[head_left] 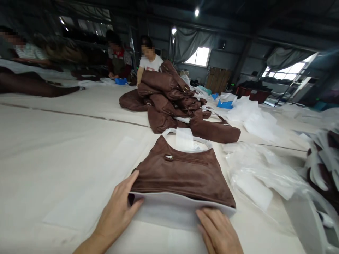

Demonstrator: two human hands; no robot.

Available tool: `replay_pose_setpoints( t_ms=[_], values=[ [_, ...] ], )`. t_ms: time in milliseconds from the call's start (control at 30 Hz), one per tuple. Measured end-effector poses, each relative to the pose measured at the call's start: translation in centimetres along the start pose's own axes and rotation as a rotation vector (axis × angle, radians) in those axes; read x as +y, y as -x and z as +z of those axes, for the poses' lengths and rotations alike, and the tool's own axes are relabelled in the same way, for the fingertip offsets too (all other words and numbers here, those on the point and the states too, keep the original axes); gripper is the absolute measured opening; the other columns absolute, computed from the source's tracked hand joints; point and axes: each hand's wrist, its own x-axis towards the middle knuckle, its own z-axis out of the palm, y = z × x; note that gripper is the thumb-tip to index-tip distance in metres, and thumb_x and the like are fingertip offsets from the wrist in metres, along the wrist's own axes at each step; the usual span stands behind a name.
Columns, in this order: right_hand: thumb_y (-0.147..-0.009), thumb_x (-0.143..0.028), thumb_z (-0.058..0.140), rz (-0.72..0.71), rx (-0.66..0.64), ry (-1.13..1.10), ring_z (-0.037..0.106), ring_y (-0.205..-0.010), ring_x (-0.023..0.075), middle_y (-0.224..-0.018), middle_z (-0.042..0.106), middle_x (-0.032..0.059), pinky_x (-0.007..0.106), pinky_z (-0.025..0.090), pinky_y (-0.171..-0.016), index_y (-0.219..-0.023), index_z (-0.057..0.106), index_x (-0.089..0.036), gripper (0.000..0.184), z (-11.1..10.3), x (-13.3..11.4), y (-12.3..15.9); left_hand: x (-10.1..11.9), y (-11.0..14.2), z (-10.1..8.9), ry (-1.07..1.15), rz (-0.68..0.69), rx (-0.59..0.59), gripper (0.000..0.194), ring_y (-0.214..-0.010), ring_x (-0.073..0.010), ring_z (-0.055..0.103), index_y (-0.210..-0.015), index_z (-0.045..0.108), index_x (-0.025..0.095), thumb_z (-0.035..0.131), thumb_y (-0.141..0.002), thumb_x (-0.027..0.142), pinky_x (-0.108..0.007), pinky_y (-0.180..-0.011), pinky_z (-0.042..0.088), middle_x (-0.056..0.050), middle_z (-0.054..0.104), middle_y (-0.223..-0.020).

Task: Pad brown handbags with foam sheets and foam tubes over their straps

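1. A brown bag (pixel 180 176) is lying flat before you at the centre, its white-wrapped handle (pixel 207 143) pointing to 12 o'clock, its long lower edge facing you at 6 o'clock.
2. Your left hand (pixel 118 203) is spreading wide at 8 o'clock, thumb parting from fingers around the bag's near corner, probably steadying that side.
3. Your right hand (pixel 218 227) is curling more narrowly at 5 o'clock, fingertips touching a pale grey strip (pixel 164 210) along the bag's near edge; whether they are pinching it, I cannot tell.
4. Your 2 hands are working near opposite ends of the strip, a spacing that seems to be keeping it straight.
5. A pile of brown bags (pixel 169 95) is crowding 12 o'clock, just beyond the handle, limiting forward reach.
6. Clear plastic (pixel 254 165) is spreading at 3 o'clock, just beside the bag, leaving that edge tight.
7. The pale tabletop (pixel 53 148) is stretching widely towards 9 o'clock, offering your left arm more room; its dark seam (pixel 106 119) is running past at 10 o'clock.
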Motion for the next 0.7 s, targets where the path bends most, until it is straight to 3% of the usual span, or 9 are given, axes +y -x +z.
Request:
replay_pose_setpoints(
  t_ms=[167,333,433,567,700],
  values=[
    [-0.098,-0.028,0.044,0.077,-0.058,0.047,0.064,-0.092,0.0229,-0.107,0.066,0.0076,0.035,0.055,-0.077,-0.126,0.059,-0.025,0.032,3.0,3.4,-2.7,0.5,-2.4,2.7,0.011,0.027,0.066,0.053,-0.129,-0.0269,0.052,-0.144,0.042,0.027,0.051,-0.091,0.028,-0.045,-0.109,0.046,-0.006,0.057,-0.139],
    [-0.096,-0.027,0.050,0.094,-0.069,0.093,0.065,-0.091,0.0222,-0.103,0.066,0.0060,0.034,0.057,-0.072,-0.115,0.063,-0.025,0.024,4.2,6.7,-6.2,1.4,-7.0,5.7,0.052,0.015,0.064,0.059,-0.134,-0.0262,0.046,-0.147,0.037,0.023,0.046,-0.090,0.015,-0.048,-0.112,0.043,-0.010,0.051,-0.145],
    [-0.096,-0.029,0.050,0.086,-0.060,0.110,0.067,-0.091,0.0221,-0.103,0.068,0.0071,0.034,0.059,-0.074,-0.114,0.065,-0.023,0.025,4.1,7.0,-6.4,1.2,-8.3,5.8,0.058,0.011,0.023,0.067,-0.139,-0.0276,0.041,-0.150,0.033,0.022,0.049,-0.086,0.013,-0.049,-0.114,0.040,-0.011,0.045,-0.150],
    [-0.097,-0.035,0.049,0.027,-0.054,0.068,0.070,-0.100,0.0221,-0.112,0.071,0.0073,0.030,0.060,-0.082,-0.116,0.068,-0.023,0.029,2.4,7.0,-4.2,-0.7,-7.0,3.1,0.012,0.054,-0.083,0.066,-0.144,-0.0312,0.033,-0.150,0.035,0.028,0.053,-0.086,0.021,-0.058,-0.116,0.031,-0.009,0.036,-0.156],
    [-0.096,-0.042,0.052,0.053,-0.100,-0.072,0.073,-0.092,0.0192,-0.106,0.075,0.0017,0.022,0.061,-0.075,-0.109,0.072,-0.029,0.027,-1.8,6.3,-3.1,-1.2,-5.3,-3.3,0.049,0.075,-0.023,0.044,-0.140,-0.0281,0.040,-0.135,0.055,0.025,0.051,-0.092,0.033,-0.053,-0.116,0.032,-0.008,0.046,-0.150]
  ],
)
